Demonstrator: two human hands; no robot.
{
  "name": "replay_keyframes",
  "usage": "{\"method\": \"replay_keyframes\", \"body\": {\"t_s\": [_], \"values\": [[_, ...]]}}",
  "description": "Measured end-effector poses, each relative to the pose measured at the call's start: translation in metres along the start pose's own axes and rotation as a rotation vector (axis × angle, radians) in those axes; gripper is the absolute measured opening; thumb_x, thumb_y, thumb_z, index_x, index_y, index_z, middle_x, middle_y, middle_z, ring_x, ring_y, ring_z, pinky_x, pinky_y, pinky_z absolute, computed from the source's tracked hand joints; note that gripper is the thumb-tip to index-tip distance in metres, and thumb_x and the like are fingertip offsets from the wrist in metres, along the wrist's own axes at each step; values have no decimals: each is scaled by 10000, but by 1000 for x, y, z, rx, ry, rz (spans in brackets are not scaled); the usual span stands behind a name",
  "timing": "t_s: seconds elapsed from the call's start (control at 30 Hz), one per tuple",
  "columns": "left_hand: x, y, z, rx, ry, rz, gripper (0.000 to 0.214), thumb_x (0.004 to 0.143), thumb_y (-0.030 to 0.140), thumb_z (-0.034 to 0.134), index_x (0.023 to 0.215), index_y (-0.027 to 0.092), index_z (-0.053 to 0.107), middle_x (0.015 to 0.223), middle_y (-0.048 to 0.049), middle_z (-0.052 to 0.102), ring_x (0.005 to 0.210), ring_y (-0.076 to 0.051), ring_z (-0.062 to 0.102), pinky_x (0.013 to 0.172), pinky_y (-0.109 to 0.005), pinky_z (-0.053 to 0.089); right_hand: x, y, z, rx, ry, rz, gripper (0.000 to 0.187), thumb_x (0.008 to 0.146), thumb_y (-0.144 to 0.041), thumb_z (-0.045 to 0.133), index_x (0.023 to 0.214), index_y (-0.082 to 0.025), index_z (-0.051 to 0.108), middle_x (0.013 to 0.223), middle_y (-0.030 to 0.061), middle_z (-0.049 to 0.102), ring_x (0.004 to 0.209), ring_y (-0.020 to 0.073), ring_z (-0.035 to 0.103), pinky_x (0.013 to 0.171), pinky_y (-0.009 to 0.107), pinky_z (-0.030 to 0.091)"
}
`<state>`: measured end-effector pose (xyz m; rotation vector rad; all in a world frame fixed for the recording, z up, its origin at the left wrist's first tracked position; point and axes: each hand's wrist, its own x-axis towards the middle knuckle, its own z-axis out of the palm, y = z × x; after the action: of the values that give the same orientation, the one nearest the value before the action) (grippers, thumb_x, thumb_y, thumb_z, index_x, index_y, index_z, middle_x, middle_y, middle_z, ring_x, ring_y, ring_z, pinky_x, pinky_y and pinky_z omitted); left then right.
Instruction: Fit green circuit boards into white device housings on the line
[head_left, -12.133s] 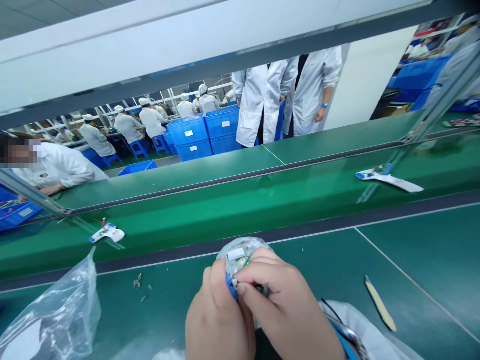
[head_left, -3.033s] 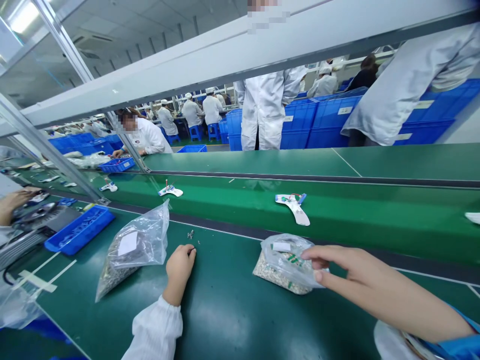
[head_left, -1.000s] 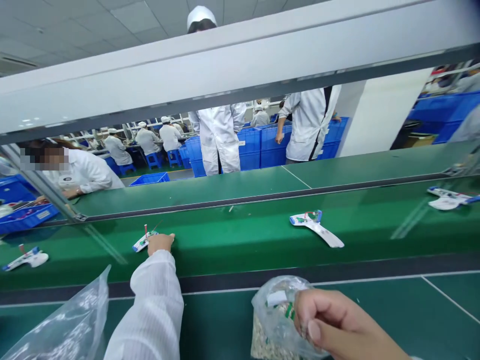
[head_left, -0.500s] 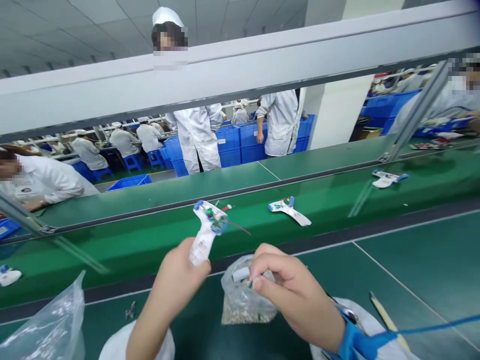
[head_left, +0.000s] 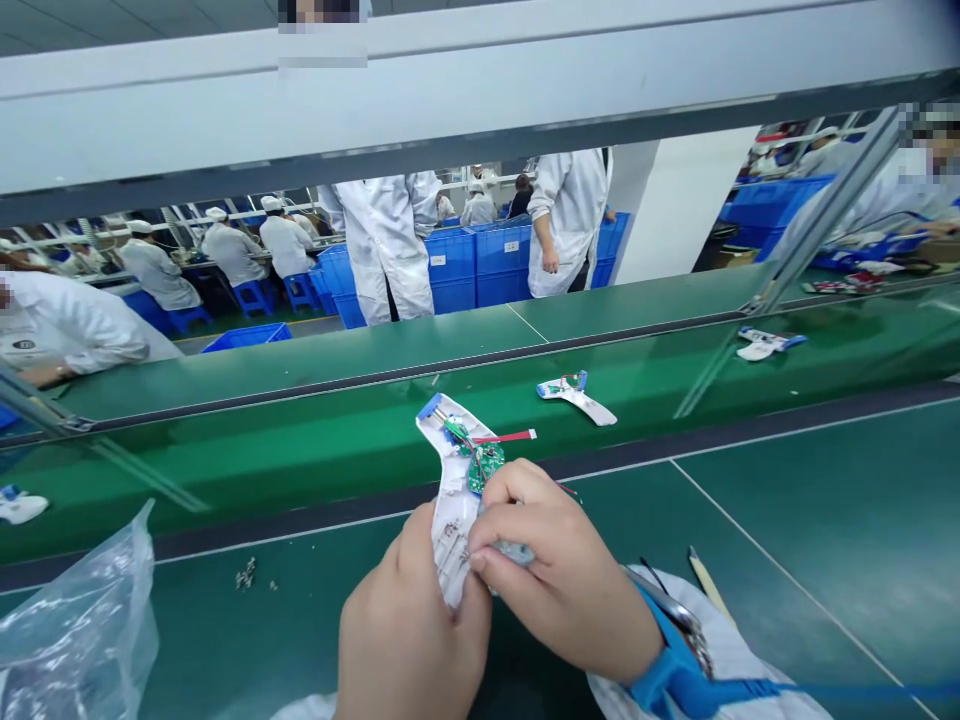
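Note:
My left hand is closed around the lower end of a white gun-shaped plastic housing half, its inner side facing me. A green circuit board sits in its upper part, and a red wire lead with a white plug sticks out to the right. With fingers pinched, my right hand is at the handle's right edge, against or very close to it. Whatever lies between those fingertips is too hidden to make out. Behind the hands, a clear bag is mostly covered.
More housing halves lie on the green belt, one ahead and another farther right. Small metal parts rest left of my hands, near a large plastic bag. A blue wrist strap trails a cord rightward. Co-workers stand beyond the belt.
My left hand has brought the housing half rightward and nearer. My right hand has moved from above the small-parts bag to the housing's handle. The camera view has tilted down slightly.

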<state>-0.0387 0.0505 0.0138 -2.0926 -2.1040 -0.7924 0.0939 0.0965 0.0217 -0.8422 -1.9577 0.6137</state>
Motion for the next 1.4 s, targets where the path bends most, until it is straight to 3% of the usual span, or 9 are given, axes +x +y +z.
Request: {"method": "replay_keyframes", "body": {"t_s": [0.23, 0.4, 0.53, 0.67, 0.77, 0.93, 1.13, 1.4], "values": [[5, -5, 0, -108, -100, -86, 155, 792, 279, 500, 939, 280, 549, 741, 20, 678, 598, -220, 637, 491, -282, 424, 2, 5, 9, -75, 27, -10, 164, 737, -74, 517, 632, -168, 602, 717, 20, 516, 708, 153, 472, 629, 295, 377], [14, -15, -4, -569, -243, -148, 281, 778, 259, 531, 1042, 304, 615, 870, 17, 707, 701, -185, 649, 581, -257, 485, 6, 6, 8, -11, 73, 17, 171, 742, -82, 520, 625, -173, 605, 717, 16, 514, 722, 150, 509, 637, 280, 412], [17, -19, -2, -1015, -350, -355, 362, 781, 292, 574, 1139, 275, 629, 981, -17, 712, 755, -183, 654, 639, -257, 531, 5, 6, 3, -11, 107, 3, 154, 750, -94, 533, 639, -167, 611, 707, 13, 503, 709, 146, 513, 627, 276, 414], [13, -14, 1, -1233, -291, -410, 325, 771, 336, 628, 1081, 250, 678, 901, -20, 728, 677, -155, 638, 583, -218, 529, 2, 4, -2, -40, 114, -15, 156, 760, -88, 539, 648, -160, 622, 706, 16, 502, 691, 139, 509, 608, 270, 407], [8, -3, -1, -1167, -147, -412, 292, 781, 353, 611, 1049, 274, 697, 850, 4, 734, 635, -137, 633, 559, -196, 515, 1, 1, -5, -57, 129, -27, 168, 770, -92, 534, 648, -162, 624, 710, 20, 503, 693, 141, 510, 604, 271, 411], [-1, 9, -2, -905, 20, -299, 276, 803, 362, 558, 1041, 337, 696, 932, 39, 741, 817, -194, 687, 688, -249, 537, -1, -4, -7, -75, 147, -28, 186, 782, -110, 531, 634, -176, 623, 701, 15, 488, 677, 138, 508, 591, 270, 417], [-10, 6, 5, -707, 124, -237, 287, 817, 354, 547, 1081, 380, 656, 996, 79, 734, 861, -179, 690, 712, -243, 532, -2, -5, -9, -79, 140, -8, 197, 788, -126, 528, 627, -181, 627, 690, 14, 487, 677, 139, 514, 593, 272, 425], [-10, 9, 4, -615, 190, -250, 252, 821, 379, 545, 1041, 361, 667, 965, 86, 741, 865, -183, 693, 666, -233, 537, -3, -6, -7, -96, 165, 53, 168, 774, -119, 540, 647, -175, 636, 682, 14, 494, 668, 141, 517, 562, 261, 408]]}}
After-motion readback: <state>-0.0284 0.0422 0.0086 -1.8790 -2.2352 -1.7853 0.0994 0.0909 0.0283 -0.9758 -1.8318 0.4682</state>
